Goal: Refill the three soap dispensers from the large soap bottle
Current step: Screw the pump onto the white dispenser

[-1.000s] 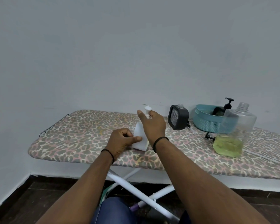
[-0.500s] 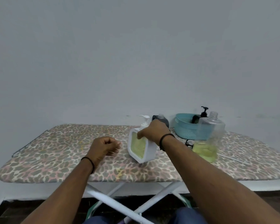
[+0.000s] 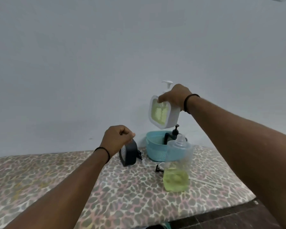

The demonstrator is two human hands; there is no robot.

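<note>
White dispenser (image 3: 163, 111): held in the air above the teal basket (image 3: 153, 148), tilted, green soap inside.
Right hand (image 3: 174, 96): gripping its top, fingers curled around it.
Left hand (image 3: 117, 139): loose fist, holding nothing, above the dark dispenser (image 3: 128, 153) left of the basket.
Large soap bottle (image 3: 177, 166): uncapped, upright, in front of the basket.

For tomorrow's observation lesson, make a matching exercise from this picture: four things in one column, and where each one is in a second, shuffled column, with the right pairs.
Things
1. white dispenser
2. large soap bottle
3. dark pump dispenser
4. grey dispenser

Places
A. inside the teal basket
B. lifted in the right hand
C. on the board below the left hand
D. standing uncapped on the board, in front of the basket

Pairs: 1-B, 2-D, 3-A, 4-C
</note>
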